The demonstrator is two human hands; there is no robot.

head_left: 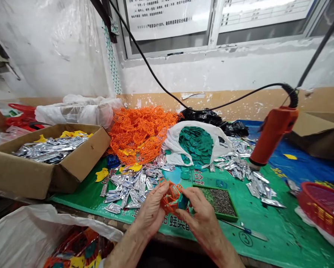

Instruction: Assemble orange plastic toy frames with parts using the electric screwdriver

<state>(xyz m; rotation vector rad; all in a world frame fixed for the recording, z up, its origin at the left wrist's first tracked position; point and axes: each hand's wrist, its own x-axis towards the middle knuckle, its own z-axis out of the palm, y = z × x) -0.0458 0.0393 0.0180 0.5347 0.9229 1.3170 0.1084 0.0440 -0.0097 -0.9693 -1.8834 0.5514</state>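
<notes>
My left hand (pixel 151 212) and my right hand (pixel 202 216) meet over the near edge of the green mat (pixel 267 230). Together they hold a small orange plastic frame (pixel 171 195). The left fingers curl round its left side. The right fingers pinch a small blue-green plastic piece (pixel 183 201) against the frame's right side. A green tray of tiny dark screws (pixel 221 203) lies just right of my right hand. Loose silver foil packets (pixel 130 186) lie just beyond my left hand.
A cardboard box (pixel 38 167) of silver packets stands left. A heap of orange frames (pixel 140 132) and a white bag of green pieces (pixel 196 143) lie behind. An orange electric screwdriver (pixel 271 136) hangs at right above more packets. A red basket (pixel 324 208) sits far right; a plastic bag (pixel 44 234) near left.
</notes>
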